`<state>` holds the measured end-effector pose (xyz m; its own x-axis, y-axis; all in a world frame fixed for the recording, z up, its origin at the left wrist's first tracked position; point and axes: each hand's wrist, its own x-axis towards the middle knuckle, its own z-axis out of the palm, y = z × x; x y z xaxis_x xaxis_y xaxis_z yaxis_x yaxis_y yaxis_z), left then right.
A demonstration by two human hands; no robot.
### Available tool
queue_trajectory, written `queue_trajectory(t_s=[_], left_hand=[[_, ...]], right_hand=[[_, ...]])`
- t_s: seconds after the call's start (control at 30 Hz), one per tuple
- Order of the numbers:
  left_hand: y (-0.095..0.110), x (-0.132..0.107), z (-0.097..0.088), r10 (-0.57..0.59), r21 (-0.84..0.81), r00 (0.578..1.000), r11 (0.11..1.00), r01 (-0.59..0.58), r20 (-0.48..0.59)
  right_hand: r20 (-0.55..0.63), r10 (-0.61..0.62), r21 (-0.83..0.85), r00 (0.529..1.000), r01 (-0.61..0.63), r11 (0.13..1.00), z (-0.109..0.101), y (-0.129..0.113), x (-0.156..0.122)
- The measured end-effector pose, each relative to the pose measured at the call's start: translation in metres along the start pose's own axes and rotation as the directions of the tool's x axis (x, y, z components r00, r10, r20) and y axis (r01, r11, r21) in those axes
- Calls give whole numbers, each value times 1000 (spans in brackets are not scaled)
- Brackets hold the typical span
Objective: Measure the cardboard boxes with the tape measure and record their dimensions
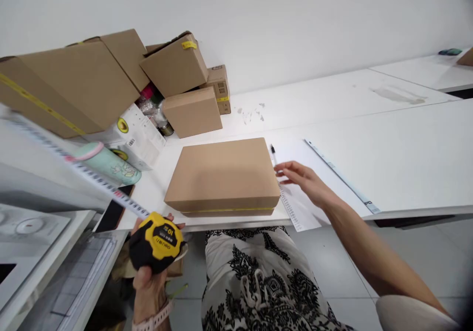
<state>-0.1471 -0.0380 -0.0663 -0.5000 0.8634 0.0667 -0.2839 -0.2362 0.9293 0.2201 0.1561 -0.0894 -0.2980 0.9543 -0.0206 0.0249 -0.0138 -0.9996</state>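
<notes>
My left hand (148, 286) is wrapped round a yellow and black tape measure (162, 242), held up in front of the table's edge. Its blade (99, 181) sticks far out to the upper left, with the end blurred. A closed cardboard box (225, 171) lies on the white table in front of me. Beside the box's right side is my right hand (301, 176), with fingers stretched and slightly apart over a spiral notebook (306, 212). A pen (274, 154) lies right at those fingertips; whether they touch it I cannot tell.
A clear ruler (342, 176) lies along the notebook's right side. Stacked cardboard boxes (74, 84), a white avocado-print box (144, 136) and a mint tumbler (111, 163) crowd the left. A white appliance (29, 242) stands at lower left; the table's front edge (424, 210) runs right.
</notes>
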Motion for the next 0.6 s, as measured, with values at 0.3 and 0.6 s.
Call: queue_trajectory(t_s=[0.3,0.6], left_hand=[[5,14,34,23,-27,999,999,-22,23],[47,45,63,314,-76,944,948,-308,100]], right_hand=[[24,-44,-63,999,46,997,25,-19,-44],[-86,-150,-104,985,141,985,32,-61,-10]])
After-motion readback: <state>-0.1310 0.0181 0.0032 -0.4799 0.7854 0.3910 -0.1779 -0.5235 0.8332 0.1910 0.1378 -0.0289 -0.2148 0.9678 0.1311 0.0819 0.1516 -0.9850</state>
